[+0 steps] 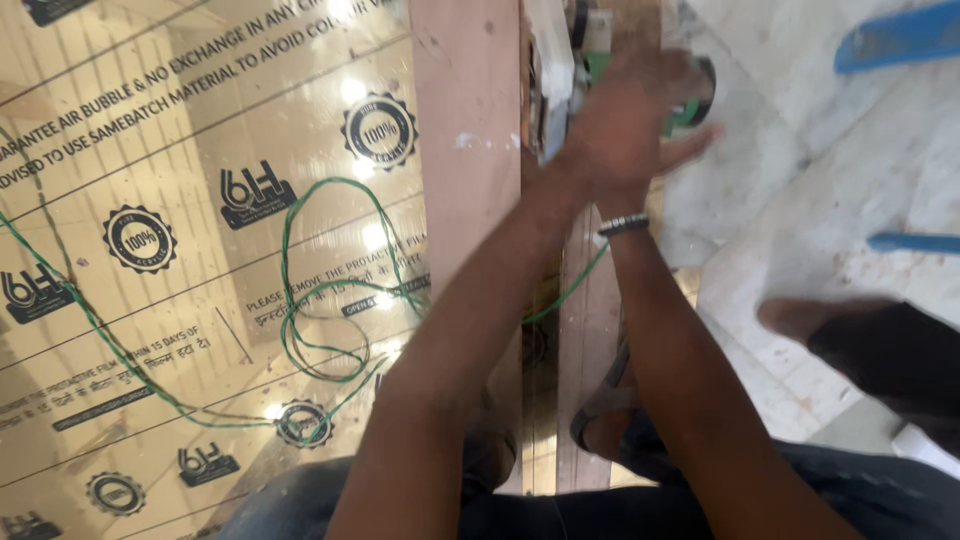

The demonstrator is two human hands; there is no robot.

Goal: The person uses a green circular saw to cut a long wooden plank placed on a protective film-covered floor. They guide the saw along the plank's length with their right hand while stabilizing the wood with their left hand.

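A green and white power tool [560, 70] sits at the top of the picture, on the far end of a long wooden strip [585, 350]; most of it is hidden by the two hands on it. The left hand [610, 130] lies on top of the tool with its fingers bent down around the body — it is closed on the tool. The right hand [680, 140] is tucked under the left one; a few of its fingers stick out flat to the right, just by the tool's round black and green part [700, 95]; I cannot tell if it is gripping. The right wrist has a dark beaded band [623, 225] on it.

A thin green cord [330, 290] runs away from the tool, goes under the arms, and lies in loose loops on a big shiny sheet [180, 200]; the sheet is gold-brown, with a clear cover film that has black round stamps and writing on it. Between the sheet and the strip lies a wide pink-brown wooden board [470, 130] with white spots.

On the right is a pale stone floor [790, 200]; a person's dark foot [800, 318] stands on it, well apart from the tool; blue bits [900, 35] show at the top right edge. At the bottom are the person's own knees in blue jeans [880, 495], and a sandal strap [605, 400] just beside the strip.
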